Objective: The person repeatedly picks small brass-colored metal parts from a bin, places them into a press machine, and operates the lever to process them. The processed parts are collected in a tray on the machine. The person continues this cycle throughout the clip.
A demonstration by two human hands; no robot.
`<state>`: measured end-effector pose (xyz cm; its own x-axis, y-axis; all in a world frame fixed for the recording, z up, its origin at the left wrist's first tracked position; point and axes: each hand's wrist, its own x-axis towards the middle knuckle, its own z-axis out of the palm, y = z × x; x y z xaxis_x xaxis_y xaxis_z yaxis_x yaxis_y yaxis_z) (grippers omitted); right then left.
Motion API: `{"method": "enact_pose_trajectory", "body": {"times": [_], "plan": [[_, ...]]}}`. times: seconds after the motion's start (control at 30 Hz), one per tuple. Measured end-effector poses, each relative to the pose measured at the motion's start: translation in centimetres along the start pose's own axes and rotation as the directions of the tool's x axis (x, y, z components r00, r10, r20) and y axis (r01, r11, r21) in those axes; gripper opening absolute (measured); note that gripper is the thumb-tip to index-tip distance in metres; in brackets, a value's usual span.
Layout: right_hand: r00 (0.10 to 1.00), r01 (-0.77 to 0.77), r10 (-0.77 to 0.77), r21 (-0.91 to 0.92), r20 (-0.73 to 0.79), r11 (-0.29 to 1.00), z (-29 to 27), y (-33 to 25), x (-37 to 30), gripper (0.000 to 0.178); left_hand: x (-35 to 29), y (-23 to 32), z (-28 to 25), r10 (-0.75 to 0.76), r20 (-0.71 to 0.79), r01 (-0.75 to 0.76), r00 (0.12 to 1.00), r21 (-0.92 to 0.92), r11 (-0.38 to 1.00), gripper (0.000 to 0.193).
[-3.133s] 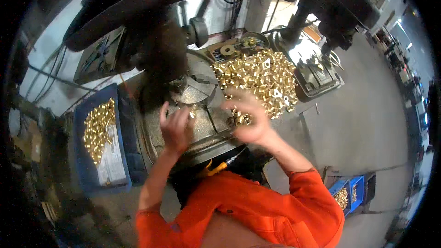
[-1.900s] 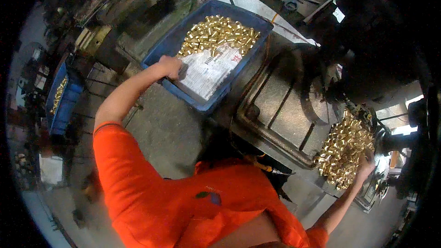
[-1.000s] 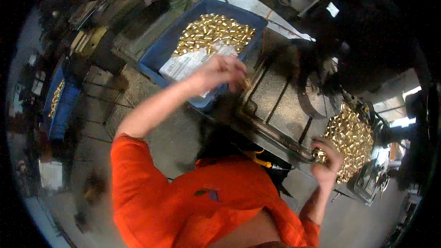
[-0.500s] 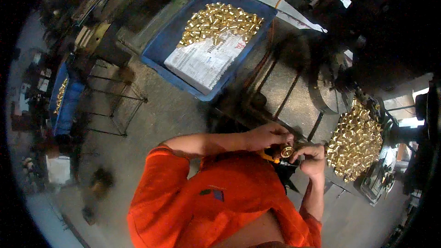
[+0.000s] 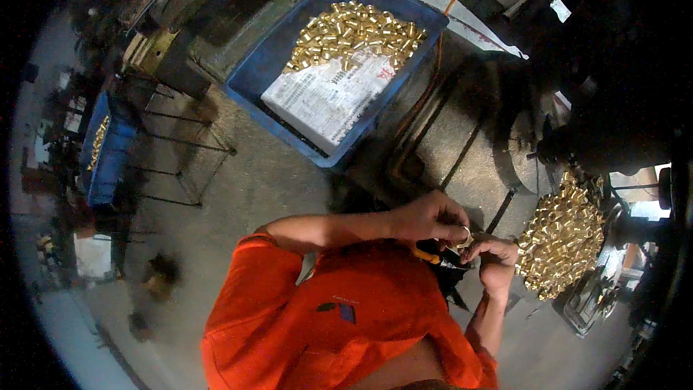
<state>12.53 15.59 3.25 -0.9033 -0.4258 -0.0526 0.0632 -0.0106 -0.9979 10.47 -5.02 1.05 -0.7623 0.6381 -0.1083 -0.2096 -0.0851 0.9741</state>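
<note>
While left hand (image 5: 429,217) pinches brass ring (image 5: 462,237), right hand (image 5: 498,260) curls touching it.

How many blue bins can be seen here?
2: a big bin at top centre, with brass parts and paper; a small bin far left. Others may be hidden.

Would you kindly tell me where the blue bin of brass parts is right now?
In the head view, the blue bin sits at upper centre, on the person's left, beside the grey machine table, well above both hands.
</note>
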Motion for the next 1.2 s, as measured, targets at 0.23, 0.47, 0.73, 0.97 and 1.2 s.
{"method": "enact_pose_trajectory", "body": {"times": [0.23, 0.47, 0.73, 0.97, 1.2], "plan": [[0.996, 0.08, -0.077, 0.065, -0.053, 0.995, -3.0, -0.1, -0.5, 0.024, 3.4, 2.7, -2.2, 0.029, -0.231, -0.024, 0.972, 0.023, 0.999, 0.02], [0.984, 0.108, -0.094, 0.089, -0.15, 0.99, -4.6, -2.3, -2.7, 0.029, 10.7, 1.2, -4.3, 0.12, -0.399, -0.17, 0.909, -0.093, 0.981, 0.02], [0.941, 0.179, -0.233, -0.224, -0.246, 0.958, -7.6, -6.3, -2.8, 0.042, 13.6, -0.9, -2.6, 0.101, -0.523, -0.187, 0.846, -0.115, 0.976, 0.023], [0.449, 0.321, -0.772, -0.725, -0.45, 0.609, -19.0, -18.8, 7.0, 0.033, 13.7, -0.3, -1.4, 0.11, -0.556, -0.217, 0.824, -0.13, 0.967, 0.024], [0.343, 0.341, -0.866, -0.811, -0.364, 0.476, -17.0, -27.6, 7.7, 0.022, 13.7, -0.9, -1.0, 0.133, -0.606, -0.256, 0.785, -0.12, 0.959, 0.02]]}}
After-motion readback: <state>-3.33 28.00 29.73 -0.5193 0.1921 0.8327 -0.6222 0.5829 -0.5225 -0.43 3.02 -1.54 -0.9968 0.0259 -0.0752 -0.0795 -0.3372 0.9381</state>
